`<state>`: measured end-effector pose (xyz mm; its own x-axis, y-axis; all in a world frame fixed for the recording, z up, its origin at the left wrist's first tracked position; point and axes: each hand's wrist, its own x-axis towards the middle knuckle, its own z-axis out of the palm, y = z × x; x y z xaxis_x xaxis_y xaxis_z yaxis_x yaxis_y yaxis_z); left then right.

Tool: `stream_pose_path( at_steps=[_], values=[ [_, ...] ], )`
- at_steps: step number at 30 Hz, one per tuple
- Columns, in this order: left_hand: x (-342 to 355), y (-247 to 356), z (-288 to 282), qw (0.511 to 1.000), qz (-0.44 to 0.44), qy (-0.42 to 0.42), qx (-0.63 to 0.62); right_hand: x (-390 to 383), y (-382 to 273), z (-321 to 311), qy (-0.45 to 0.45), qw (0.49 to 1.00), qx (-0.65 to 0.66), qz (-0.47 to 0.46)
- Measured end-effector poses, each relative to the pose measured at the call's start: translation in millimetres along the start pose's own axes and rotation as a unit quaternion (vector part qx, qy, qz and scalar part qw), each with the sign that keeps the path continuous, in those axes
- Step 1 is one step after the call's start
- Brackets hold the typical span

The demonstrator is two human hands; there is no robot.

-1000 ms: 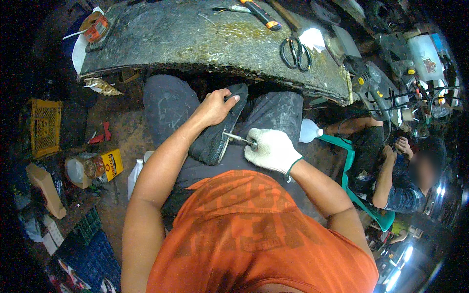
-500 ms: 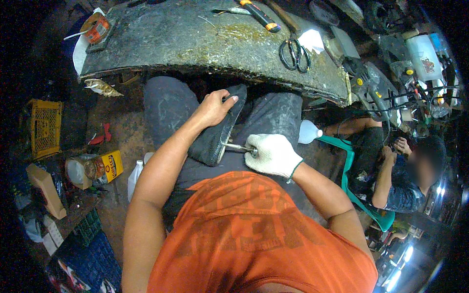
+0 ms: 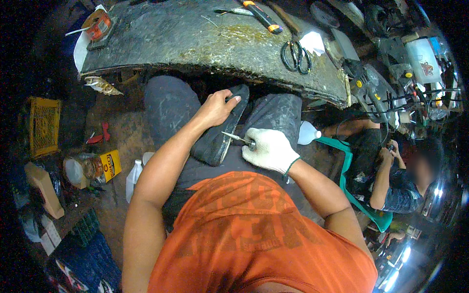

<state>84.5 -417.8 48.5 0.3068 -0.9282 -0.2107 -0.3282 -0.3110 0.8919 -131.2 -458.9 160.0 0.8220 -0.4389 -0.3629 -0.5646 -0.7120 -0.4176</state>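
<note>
Low black shoe (image 3: 211, 148): on lap in dark grey trousers (image 3: 172, 100), far end toward near edge of worn grey table (image 3: 161, 41). Bare left hand (image 3: 217, 108): grip clamped on shoe's far end. White-knit-gloved right hand (image 3: 268, 151): grip clamped on slim pointed metal tool (image 3: 233, 137); tip at shoe's side, contact cannot be told. Black-handled scissors (image 3: 287, 59): toward table's right edge. Round orange-red tin (image 3: 99, 27): far left corner.

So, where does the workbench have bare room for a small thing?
On the workbench, the patch between the orange container and the thin scrap looks bare. Crowded: its right side, with scissors, white sheet and orange-black handle.
</note>
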Motion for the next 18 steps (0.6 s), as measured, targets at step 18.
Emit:
stream_pose_path(
  at_steps=[18],
  values=[
    [3.1, -5.1, 3.9, 0.999, -0.013, -0.01, 0.033, -7.2, -2.1, 1.5, 0.007, 0.999, -0.022, -0.04]
  ],
)
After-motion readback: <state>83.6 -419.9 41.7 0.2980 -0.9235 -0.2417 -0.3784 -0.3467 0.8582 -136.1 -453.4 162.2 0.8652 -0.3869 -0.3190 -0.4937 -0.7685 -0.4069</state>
